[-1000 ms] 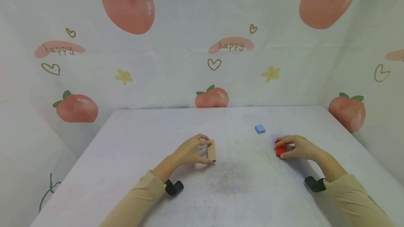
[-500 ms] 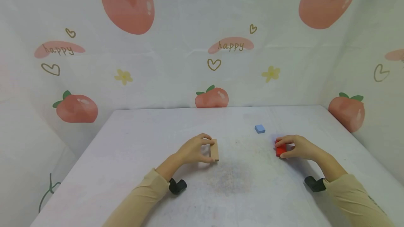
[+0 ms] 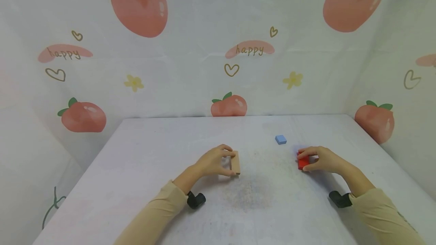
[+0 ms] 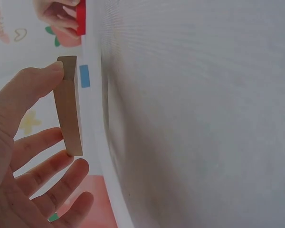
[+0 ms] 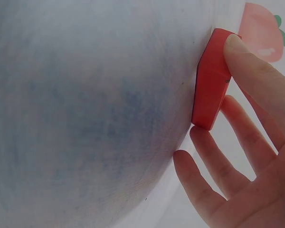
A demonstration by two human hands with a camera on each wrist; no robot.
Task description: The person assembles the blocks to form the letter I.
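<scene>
My left hand [image 3: 214, 162] pinches a flat, light wooden block [image 3: 235, 163] by its two ends, thumb on the near end and fingers at the far one. In the left wrist view this wooden block [image 4: 70, 109] appears lifted a little off the table, with a shadow below. On the right, my right hand [image 3: 323, 159] grips a red block [image 3: 302, 161] between thumb and fingers. The right wrist view has the red block [image 5: 213, 80] resting against the tabletop, its far end at the fingertips. A small blue block [image 3: 281, 139] lies farther back, touched by neither hand.
A white table [image 3: 163, 139] with a greyish stained patch spreads under both hands. Behind it hangs a white cloth backdrop [image 3: 190, 71] printed with peaches, hearts and flowers. A green string [image 3: 54, 203] hangs at the table's left side.
My left hand has shifted to the right with the wooden block, closing some distance to the red one. The right hand, the red block and the blue block keep their places.
</scene>
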